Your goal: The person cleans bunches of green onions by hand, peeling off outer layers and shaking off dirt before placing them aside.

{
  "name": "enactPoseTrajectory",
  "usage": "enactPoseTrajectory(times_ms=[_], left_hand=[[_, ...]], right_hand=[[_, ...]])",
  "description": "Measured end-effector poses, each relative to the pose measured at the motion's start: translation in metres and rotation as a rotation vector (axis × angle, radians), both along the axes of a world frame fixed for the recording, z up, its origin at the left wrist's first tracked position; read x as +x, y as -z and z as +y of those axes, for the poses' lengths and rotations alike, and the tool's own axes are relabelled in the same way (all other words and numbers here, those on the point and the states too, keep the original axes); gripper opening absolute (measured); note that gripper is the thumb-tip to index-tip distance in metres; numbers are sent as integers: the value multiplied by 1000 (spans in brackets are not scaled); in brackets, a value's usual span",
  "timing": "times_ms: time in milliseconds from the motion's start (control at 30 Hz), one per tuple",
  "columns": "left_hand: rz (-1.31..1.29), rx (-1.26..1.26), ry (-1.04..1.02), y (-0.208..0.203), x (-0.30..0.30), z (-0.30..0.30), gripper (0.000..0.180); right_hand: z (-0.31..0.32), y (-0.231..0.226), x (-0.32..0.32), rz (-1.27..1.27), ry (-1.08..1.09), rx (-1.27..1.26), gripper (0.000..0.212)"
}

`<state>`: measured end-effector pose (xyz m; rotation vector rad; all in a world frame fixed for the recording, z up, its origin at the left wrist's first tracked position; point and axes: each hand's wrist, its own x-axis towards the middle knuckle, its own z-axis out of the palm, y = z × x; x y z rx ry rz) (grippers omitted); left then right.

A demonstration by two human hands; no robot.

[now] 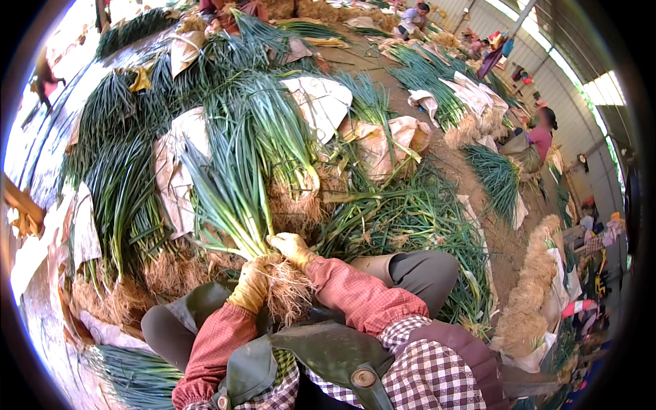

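My left hand [251, 284], in a yellow work glove, is closed round the lower end of a bunch of green onions [236, 222]. On the other side, my right hand [292, 250], gloved alike, grips the same bunch where the white stems meet the roots. Long green leaves fan away from me, up and to the left. The tangled brown roots [287, 292] hang toward my lap, between my forearms. Just beyond my right hand another bunch of green onions [283, 140] lies with its roots toward me.
Heaps of green onions [119, 198] with pale sacking [179, 171] stand at left. Loose green leaves [417, 232] cover the ground at right. Farther right are a long row of roots [526, 294] and a seated person [536, 140]. My bent knees [437, 273] flank the bunch.
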<state>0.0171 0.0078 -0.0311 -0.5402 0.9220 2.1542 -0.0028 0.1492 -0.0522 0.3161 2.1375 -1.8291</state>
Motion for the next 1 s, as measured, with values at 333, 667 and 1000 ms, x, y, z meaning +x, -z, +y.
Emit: enactPoseTrajectory(times_ms=[333,667,1000], left_hand=[[133,318,147,-44,14,-21,28],[-154,112,-283,-30,9,-29,21],[-5,293,-113,18,0,-14,24]], right_hand=[[61,8,-44,-44,454,97,19],[26,-49,-66,288,170,502,18],[74,27,-97,103,152,190,18]])
